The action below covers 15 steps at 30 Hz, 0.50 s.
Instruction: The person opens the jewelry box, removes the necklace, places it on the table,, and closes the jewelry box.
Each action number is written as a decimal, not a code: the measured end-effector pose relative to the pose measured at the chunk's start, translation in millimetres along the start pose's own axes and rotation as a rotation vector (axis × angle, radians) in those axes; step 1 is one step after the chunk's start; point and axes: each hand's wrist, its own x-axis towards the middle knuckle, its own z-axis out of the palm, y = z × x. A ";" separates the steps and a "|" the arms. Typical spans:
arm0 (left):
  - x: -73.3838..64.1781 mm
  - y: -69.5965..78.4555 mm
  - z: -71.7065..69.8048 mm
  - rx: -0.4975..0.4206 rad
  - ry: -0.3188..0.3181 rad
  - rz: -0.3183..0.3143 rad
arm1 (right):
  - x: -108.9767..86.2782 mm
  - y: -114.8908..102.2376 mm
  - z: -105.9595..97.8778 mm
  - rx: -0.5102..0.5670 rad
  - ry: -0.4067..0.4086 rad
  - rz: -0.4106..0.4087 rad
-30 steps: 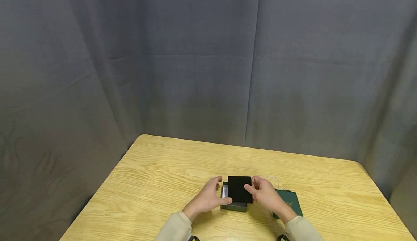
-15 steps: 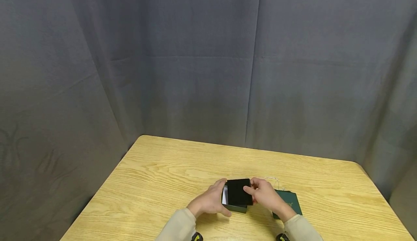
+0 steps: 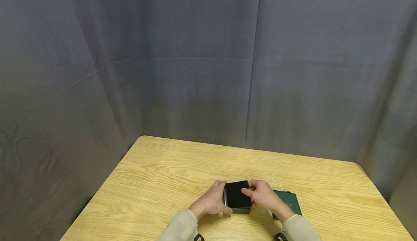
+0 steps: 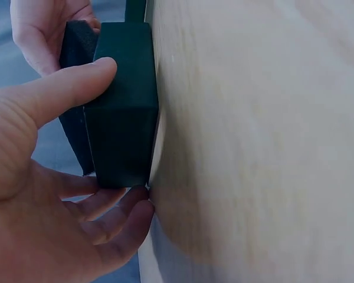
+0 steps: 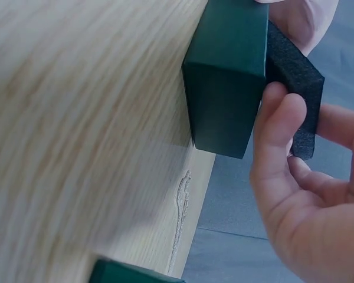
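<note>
In the head view my left hand holds a small dark green box standing on the table. The left wrist view shows its thumb across one side of the box and fingers curled at another side. My right hand pinches a square black foam pad by its right edge. The pad lies tilted over the box's open top, with a pale strip of the inside showing at the left. In the right wrist view the thick foam pad sits between thumb and fingers, against the box's opening.
A flat dark green piece with gold lettering lies on the wooden table, partly behind my right forearm. Beside it runs a thin white cord. Grey curtains hang behind the table.
The foam pad has moved slightly left and toward me, turned a little, and covers more of the opening. My left hand has closed in around the box.
</note>
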 end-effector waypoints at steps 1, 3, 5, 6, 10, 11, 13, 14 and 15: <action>0.0 0.2 0.0 0.006 0.004 -0.002 | 0.1 -0.2 0.1 -0.005 -0.004 -0.001; 0.1 0.0 0.4 0.015 0.011 -0.002 | 0.5 -0.7 0.3 -0.013 -0.005 -0.001; 0.2 -0.4 0.5 0.024 0.017 -0.001 | -0.1 -2.0 0.3 -0.023 -0.002 -0.004; 0.4 -0.7 0.6 0.031 0.024 0.004 | -0.4 -2.4 0.4 -0.033 0.001 -0.004; 0.8 -1.9 2.0 0.048 0.044 0.015 | -2.6 -6.8 1.1 -0.066 0.013 0.003; 0.8 -2.0 2.2 0.048 0.047 0.017 | -2.6 -7.5 1.6 -0.072 0.019 0.011; 0.7 -1.7 2.3 0.044 0.048 0.015 | -2.4 -8.2 2.7 -0.077 0.030 0.032; 0.8 -1.6 2.1 0.038 0.048 0.013 | -2.1 -8.2 3.3 -0.078 0.036 0.042; 0.9 -1.6 2.1 0.033 0.047 0.009 | -1.7 -8.0 4.0 -0.080 0.041 0.050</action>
